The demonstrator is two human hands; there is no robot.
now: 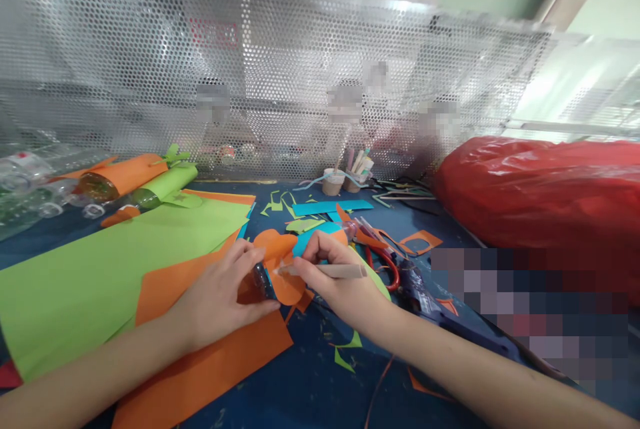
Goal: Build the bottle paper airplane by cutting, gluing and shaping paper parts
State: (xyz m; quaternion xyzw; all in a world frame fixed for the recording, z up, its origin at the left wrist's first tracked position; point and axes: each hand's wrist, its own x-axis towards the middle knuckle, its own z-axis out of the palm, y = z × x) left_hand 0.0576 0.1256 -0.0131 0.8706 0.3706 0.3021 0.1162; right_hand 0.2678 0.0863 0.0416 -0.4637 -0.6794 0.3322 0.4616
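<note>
My right hand (pixel 340 275) grips a grey-white marker (pixel 345 271), its tip touching the rounded orange paper cutout (pixel 286 275). My left hand (pixel 225 292) curls round the dark, shiny end of a plastic bottle (pixel 263 281), thumb below and fingers above. Blue paper (pixel 320 234) wraps the part beyond the cutout; my right hand hides some of it. Under my left hand lie sheets of orange paper (pixel 215 375). To the right of the bottle are red-handled scissors (pixel 393 272) and a dark blue glue gun (pixel 420 295).
Large green sheets (pixel 100 275) cover the left side. Paper-wrapped bottles (pixel 133 175) and clear bottles (pixel 30 179) lie at the back left. Cups of markers (pixel 333 182) stand before a perforated metal screen (pixel 300 82). A red plastic bag (pixel 540 195) bulges at right. Paper scraps (pixel 345 355) litter the blue table.
</note>
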